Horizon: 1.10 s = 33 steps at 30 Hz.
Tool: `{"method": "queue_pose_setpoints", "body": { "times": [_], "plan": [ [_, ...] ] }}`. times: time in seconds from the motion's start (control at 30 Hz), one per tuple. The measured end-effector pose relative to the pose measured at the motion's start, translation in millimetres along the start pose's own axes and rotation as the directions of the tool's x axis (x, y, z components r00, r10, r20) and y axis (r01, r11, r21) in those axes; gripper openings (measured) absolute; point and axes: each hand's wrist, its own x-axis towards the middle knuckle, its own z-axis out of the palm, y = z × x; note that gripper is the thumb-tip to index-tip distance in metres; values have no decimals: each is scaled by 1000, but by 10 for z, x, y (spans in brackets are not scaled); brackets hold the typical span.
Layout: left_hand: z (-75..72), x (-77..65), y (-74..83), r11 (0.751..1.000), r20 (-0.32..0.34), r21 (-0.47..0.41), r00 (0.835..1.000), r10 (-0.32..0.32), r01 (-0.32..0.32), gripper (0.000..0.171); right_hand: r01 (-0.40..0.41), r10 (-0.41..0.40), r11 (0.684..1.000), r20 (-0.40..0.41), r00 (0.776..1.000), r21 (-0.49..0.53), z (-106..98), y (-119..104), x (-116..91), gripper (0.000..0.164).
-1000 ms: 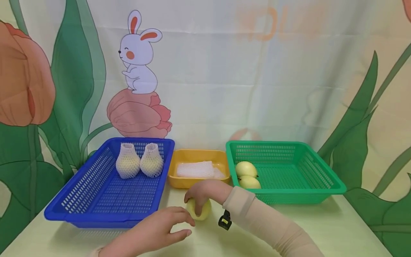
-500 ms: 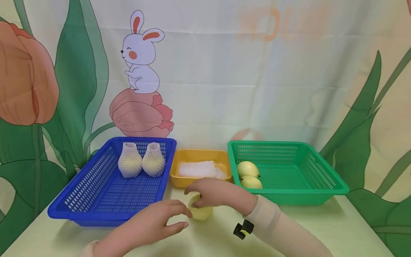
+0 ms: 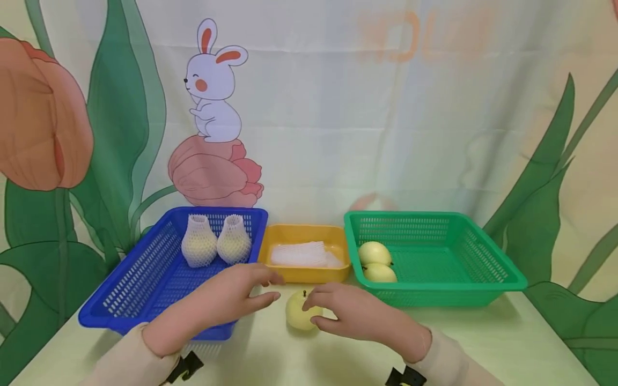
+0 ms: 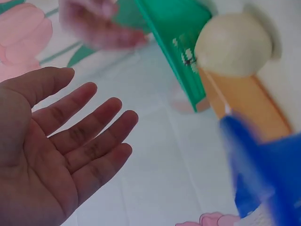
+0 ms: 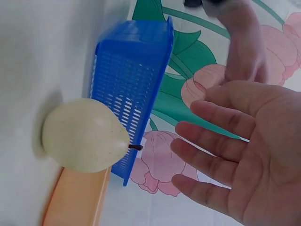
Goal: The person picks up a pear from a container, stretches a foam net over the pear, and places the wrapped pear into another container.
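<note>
A pale yellow pear [image 3: 298, 313] with a dark stem stands on the table between my two hands. My right hand [image 3: 359, 316] hovers at the pear's right with its fingers spread and nothing in them; the right wrist view shows a gap between the fingers and the pear [image 5: 84, 135]. My left hand [image 3: 227, 295] hangs in the air over the right front of the blue basket [image 3: 137, 300], its fingers loosely extended. The left wrist view shows the bare palm [image 4: 44, 165]. Behind the pear, white foam net sleeves [image 3: 299, 254] lie in a yellow tray [image 3: 304, 276].
Two pears in foam nets [image 3: 199, 244] stand at the back of the blue basket. To the right, a green basket [image 3: 444, 295] holds two bare pears [image 3: 375, 253] at its left side. A printed curtain [image 3: 309, 107] hangs behind the table.
My right hand has let go of the pear and drawn back to the right. My left hand has risen and moved away to the left. The pear now stands on its own, stem up.
</note>
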Motion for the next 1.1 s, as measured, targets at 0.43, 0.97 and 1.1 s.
{"method": "queue_pose_setpoints", "body": {
  "times": [0.43,0.97,1.1],
  "plan": [
    [-297,986,-217,994,66,-12,992,-106,107,32,55,-54,997,17,998,-44,64,-97,-270,17],
    [212,1835,-704,951,173,-15,937,-303,310,29,21,-23,999,70,997,32,146,-30,-244,19],
    [343,1901,-737,922,212,-17,902,-376,388,30,29,-31,999,62,998,21,151,-18,-243,19]
  ]
}}
